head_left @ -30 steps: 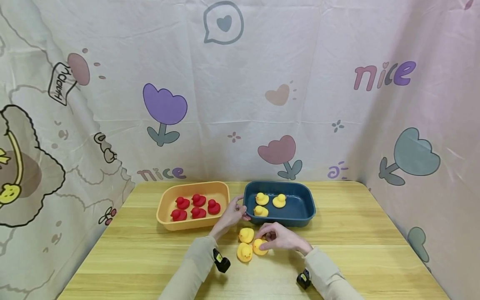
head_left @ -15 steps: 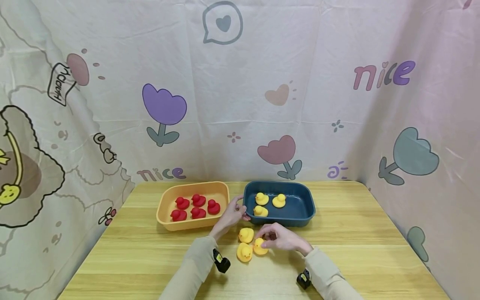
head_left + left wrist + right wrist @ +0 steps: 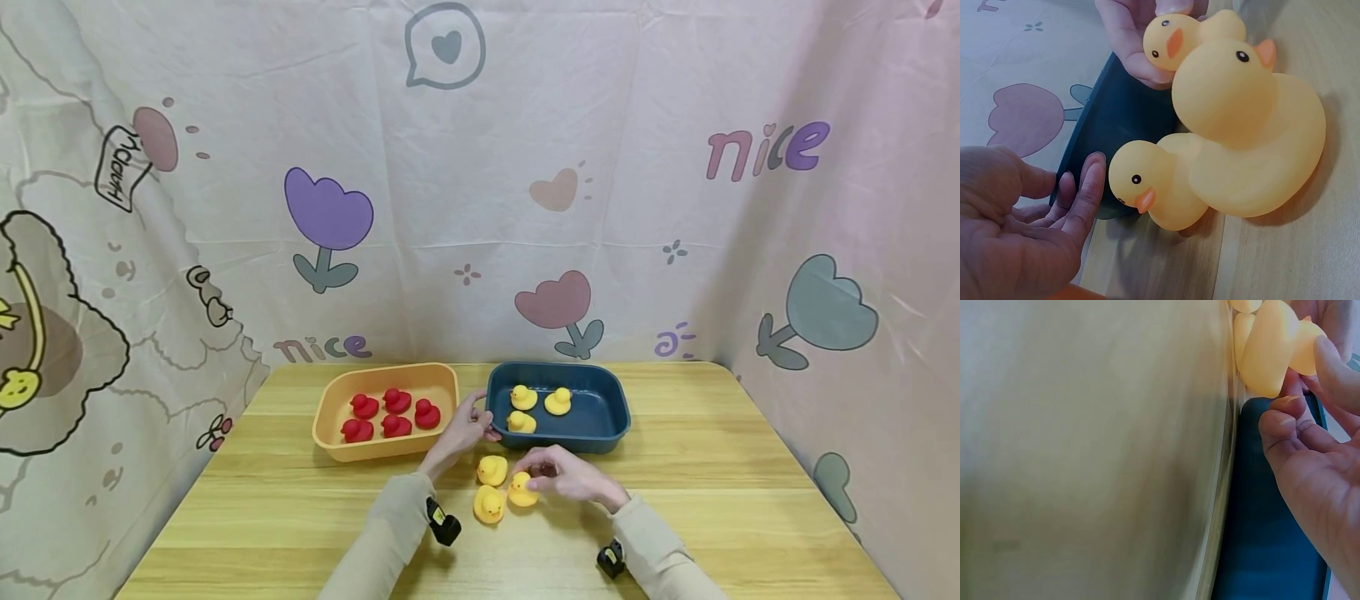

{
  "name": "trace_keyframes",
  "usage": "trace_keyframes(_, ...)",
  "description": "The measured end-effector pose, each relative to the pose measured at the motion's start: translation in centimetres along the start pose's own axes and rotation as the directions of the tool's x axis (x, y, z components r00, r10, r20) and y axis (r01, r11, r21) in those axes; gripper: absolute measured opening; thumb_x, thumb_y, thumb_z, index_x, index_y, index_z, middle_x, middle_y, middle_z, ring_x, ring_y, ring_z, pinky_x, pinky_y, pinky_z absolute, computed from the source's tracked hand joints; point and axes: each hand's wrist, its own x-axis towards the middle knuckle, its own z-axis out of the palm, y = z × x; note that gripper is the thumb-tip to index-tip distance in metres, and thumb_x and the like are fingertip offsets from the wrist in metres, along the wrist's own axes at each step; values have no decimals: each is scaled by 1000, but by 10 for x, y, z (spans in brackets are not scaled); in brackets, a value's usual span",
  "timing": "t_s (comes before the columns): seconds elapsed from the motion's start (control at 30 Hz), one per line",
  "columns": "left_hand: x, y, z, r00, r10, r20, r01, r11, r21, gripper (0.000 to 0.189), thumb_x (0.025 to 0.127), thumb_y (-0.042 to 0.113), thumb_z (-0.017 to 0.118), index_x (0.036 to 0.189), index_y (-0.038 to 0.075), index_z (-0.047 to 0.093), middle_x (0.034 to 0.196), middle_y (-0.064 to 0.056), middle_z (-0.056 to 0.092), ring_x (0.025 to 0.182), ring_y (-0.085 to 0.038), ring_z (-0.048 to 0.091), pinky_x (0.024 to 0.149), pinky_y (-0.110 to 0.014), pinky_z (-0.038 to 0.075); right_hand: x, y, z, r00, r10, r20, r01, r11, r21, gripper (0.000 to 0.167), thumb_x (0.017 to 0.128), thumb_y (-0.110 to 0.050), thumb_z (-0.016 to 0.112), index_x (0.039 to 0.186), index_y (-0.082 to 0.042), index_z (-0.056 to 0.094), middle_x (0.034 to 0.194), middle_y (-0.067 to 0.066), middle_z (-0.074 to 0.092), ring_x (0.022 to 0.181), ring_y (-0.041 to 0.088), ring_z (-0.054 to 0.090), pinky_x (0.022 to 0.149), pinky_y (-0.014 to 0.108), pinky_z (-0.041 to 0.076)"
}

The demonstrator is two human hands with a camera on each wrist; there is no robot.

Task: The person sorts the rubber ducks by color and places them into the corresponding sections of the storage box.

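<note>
My right hand (image 3: pixel 566 477) pinches a yellow rubber duck (image 3: pixel 522 492) by its head between thumb and fingers. In the right wrist view the thumb presses against that duck's head (image 3: pixel 1305 350). Two more yellow ducks, one behind (image 3: pixel 492 471) and one in front (image 3: pixel 489 506), sit on the table just left of it. My left hand (image 3: pixel 465 429) grips the left rim of a blue tray (image 3: pixel 577 444), its thumb over the edge in the left wrist view. Three yellow ducks (image 3: pixel 558 402) are inside this tray, in its left half and middle.
An orange-yellow tray (image 3: pixel 352 452) holding several red rubber ducks (image 3: pixel 397 401) stands to the left of the blue tray. Both trays are near the far edge of the wooden table (image 3: pixel 720 467), with a printed curtain (image 3: pixel 645 208) behind.
The right hand's duck has risen slightly and shifted a little right, away from the front duck. My left hand and both trays have stayed in place.
</note>
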Motion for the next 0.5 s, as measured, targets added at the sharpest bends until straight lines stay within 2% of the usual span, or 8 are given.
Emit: trace_keyframes(0.5, -1, 1, 0, 1000, 0, 10, 0, 1000, 2, 51, 102, -4, 43, 150, -12, 28, 83, -21, 62, 80, -45, 72, 81, -53, 63, -7, -5, -10, 995, -27, -95, 27, 1000, -3, 26, 101, -14, 58, 121, 1, 65, 105, 15, 66, 85, 2, 51, 71, 14, 44)
